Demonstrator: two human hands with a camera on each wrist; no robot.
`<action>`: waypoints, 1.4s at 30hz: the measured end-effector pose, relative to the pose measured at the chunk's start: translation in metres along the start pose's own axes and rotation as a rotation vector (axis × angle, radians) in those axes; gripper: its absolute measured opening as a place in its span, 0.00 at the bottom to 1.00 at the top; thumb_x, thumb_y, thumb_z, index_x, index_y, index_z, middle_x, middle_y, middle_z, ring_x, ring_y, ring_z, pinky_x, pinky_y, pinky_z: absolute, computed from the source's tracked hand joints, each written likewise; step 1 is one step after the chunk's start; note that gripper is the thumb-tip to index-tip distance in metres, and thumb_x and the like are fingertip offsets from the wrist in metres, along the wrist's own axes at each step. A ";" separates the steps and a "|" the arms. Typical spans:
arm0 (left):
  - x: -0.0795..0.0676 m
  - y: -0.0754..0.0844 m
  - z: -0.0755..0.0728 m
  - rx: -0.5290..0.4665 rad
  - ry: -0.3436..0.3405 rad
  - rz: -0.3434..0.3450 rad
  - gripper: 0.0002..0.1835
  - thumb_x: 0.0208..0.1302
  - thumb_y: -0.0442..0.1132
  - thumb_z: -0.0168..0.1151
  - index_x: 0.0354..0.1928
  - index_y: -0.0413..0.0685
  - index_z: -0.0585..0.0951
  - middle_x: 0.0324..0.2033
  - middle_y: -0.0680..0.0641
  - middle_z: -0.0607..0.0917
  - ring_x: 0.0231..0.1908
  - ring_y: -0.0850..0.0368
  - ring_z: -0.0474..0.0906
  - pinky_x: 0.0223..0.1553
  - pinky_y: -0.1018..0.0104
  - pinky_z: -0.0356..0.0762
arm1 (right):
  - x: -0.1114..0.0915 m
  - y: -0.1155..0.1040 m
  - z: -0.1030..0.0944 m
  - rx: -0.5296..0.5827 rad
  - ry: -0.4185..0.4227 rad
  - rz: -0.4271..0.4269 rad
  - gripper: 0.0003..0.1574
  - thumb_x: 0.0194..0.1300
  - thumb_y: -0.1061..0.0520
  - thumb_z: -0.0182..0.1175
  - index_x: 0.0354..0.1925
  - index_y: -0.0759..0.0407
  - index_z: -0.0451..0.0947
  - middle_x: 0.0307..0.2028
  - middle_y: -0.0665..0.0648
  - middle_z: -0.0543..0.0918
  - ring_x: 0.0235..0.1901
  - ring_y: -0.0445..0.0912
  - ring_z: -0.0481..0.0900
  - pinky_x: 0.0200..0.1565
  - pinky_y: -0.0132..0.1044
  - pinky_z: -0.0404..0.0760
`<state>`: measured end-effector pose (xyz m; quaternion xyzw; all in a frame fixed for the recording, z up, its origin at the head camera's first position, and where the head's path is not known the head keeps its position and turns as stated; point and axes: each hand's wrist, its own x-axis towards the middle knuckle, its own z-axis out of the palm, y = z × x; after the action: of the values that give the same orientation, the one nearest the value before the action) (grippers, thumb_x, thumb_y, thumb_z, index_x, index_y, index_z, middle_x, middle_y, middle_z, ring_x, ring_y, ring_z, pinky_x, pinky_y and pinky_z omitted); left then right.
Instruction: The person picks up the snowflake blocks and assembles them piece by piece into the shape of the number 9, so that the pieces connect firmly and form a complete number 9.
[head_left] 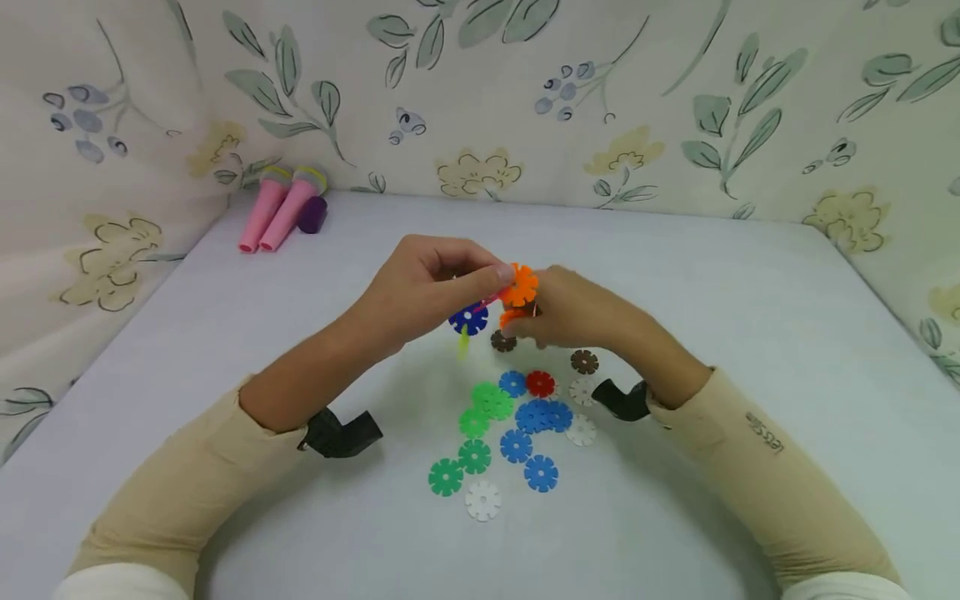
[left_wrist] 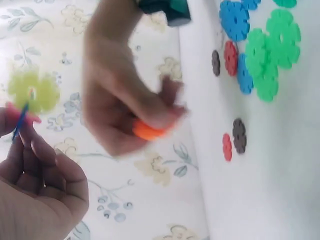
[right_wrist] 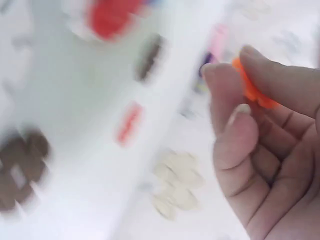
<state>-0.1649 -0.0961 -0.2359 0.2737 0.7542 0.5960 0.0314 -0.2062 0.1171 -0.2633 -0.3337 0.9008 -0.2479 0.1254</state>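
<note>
The left hand (head_left: 427, 292) pinches joined dark blue, pink and yellow-green discs (head_left: 468, 327) above the table (head_left: 675, 533). The right hand (head_left: 581, 308), just right of it, pinches an orange disc (right_wrist: 260, 97). Green discs (head_left: 492, 403) and blue discs (head_left: 532, 417) lie nearer; pink microphones (head_left: 287, 218) lie far left.

In the left wrist view the right hand (left_wrist: 122, 92) is blurred, and the left hand (left_wrist: 47, 195) is cut off by the left and bottom edges, hiding part of a bright pink notched plastic disc (left_wrist: 33, 118). The head view shows the left hand covering the top of a dark blue notched plastic disc (head_left: 469, 322). In the right wrist view, 2 notched plastic discs are blurred and cropped: a brown disc (right_wrist: 29, 165) at left, a red disc (right_wrist: 112, 19) at top; the right hand partly hides an orange notched plastic disc (right_wrist: 254, 92).
</note>
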 end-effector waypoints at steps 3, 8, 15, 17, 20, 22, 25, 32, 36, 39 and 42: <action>0.001 0.000 -0.002 0.042 0.014 -0.008 0.08 0.70 0.40 0.63 0.41 0.43 0.86 0.32 0.46 0.86 0.33 0.48 0.79 0.33 0.61 0.79 | -0.023 -0.005 -0.021 0.006 0.195 -0.145 0.06 0.65 0.62 0.69 0.39 0.59 0.81 0.29 0.51 0.83 0.28 0.45 0.80 0.33 0.38 0.82; -0.001 0.002 -0.001 0.056 0.018 -0.020 0.08 0.72 0.38 0.60 0.40 0.41 0.84 0.31 0.46 0.86 0.33 0.50 0.82 0.34 0.59 0.82 | -0.049 -0.017 -0.042 -0.106 0.462 -0.344 0.11 0.61 0.69 0.69 0.42 0.60 0.86 0.35 0.49 0.86 0.34 0.40 0.80 0.37 0.31 0.80; -0.002 0.002 0.000 0.029 -0.009 0.041 0.06 0.72 0.35 0.57 0.38 0.40 0.81 0.30 0.44 0.84 0.31 0.48 0.82 0.31 0.59 0.83 | -0.058 -0.035 -0.041 -0.276 0.557 -0.452 0.12 0.59 0.72 0.69 0.42 0.64 0.85 0.36 0.54 0.86 0.34 0.43 0.80 0.36 0.32 0.79; -0.002 0.002 0.000 0.015 -0.021 0.061 0.06 0.72 0.34 0.57 0.37 0.40 0.80 0.29 0.44 0.83 0.30 0.47 0.81 0.31 0.58 0.83 | -0.058 -0.038 -0.039 -0.316 0.577 -0.468 0.11 0.59 0.72 0.69 0.41 0.65 0.84 0.35 0.56 0.85 0.33 0.45 0.80 0.35 0.34 0.80; -0.002 0.002 0.001 0.004 -0.040 0.083 0.05 0.72 0.33 0.56 0.37 0.40 0.79 0.28 0.44 0.83 0.28 0.47 0.81 0.31 0.58 0.83 | -0.058 -0.041 -0.036 -0.376 0.610 -0.478 0.10 0.59 0.72 0.69 0.40 0.67 0.84 0.33 0.59 0.84 0.33 0.48 0.80 0.35 0.37 0.82; -0.001 0.001 0.002 0.002 -0.054 0.090 0.05 0.72 0.32 0.56 0.37 0.40 0.79 0.28 0.44 0.83 0.28 0.47 0.81 0.31 0.58 0.83 | -0.059 -0.042 -0.035 -0.408 0.621 -0.487 0.09 0.58 0.72 0.70 0.39 0.67 0.84 0.33 0.59 0.83 0.33 0.49 0.80 0.35 0.38 0.82; -0.001 0.001 0.003 0.005 -0.069 0.097 0.05 0.72 0.33 0.57 0.37 0.40 0.79 0.28 0.44 0.83 0.27 0.47 0.81 0.30 0.58 0.83 | -0.060 -0.043 -0.034 -0.440 0.627 -0.507 0.09 0.58 0.72 0.70 0.39 0.68 0.83 0.31 0.59 0.83 0.33 0.51 0.81 0.35 0.39 0.83; -0.002 0.003 0.006 -0.001 -0.080 0.078 0.05 0.72 0.33 0.58 0.38 0.39 0.80 0.29 0.44 0.83 0.28 0.48 0.83 0.32 0.57 0.85 | -0.061 -0.045 -0.028 -0.492 0.662 -0.528 0.08 0.55 0.74 0.70 0.35 0.70 0.82 0.29 0.61 0.84 0.31 0.53 0.84 0.32 0.41 0.85; -0.003 0.001 0.008 0.007 -0.098 0.053 0.05 0.72 0.33 0.58 0.38 0.39 0.80 0.29 0.45 0.84 0.29 0.49 0.84 0.34 0.55 0.85 | -0.061 -0.046 -0.026 -0.507 0.638 -0.541 0.10 0.54 0.79 0.66 0.34 0.70 0.82 0.29 0.60 0.84 0.31 0.53 0.84 0.31 0.40 0.84; -0.002 -0.001 0.008 0.011 -0.117 0.055 0.05 0.71 0.32 0.59 0.37 0.38 0.81 0.29 0.45 0.84 0.29 0.49 0.84 0.34 0.55 0.85 | -0.062 -0.045 -0.025 -0.520 0.607 -0.535 0.14 0.51 0.81 0.62 0.34 0.69 0.82 0.30 0.60 0.84 0.32 0.53 0.83 0.30 0.39 0.84; -0.001 0.000 0.007 0.015 -0.129 0.061 0.05 0.71 0.32 0.59 0.36 0.39 0.81 0.28 0.45 0.85 0.28 0.49 0.84 0.34 0.55 0.85 | -0.064 -0.045 -0.026 -0.527 0.597 -0.526 0.15 0.50 0.81 0.63 0.35 0.68 0.82 0.30 0.59 0.84 0.31 0.52 0.83 0.30 0.39 0.83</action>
<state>-0.1614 -0.0899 -0.2386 0.3347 0.7464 0.5720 0.0597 -0.1448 0.1395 -0.2141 -0.4848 0.8147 -0.1195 -0.2949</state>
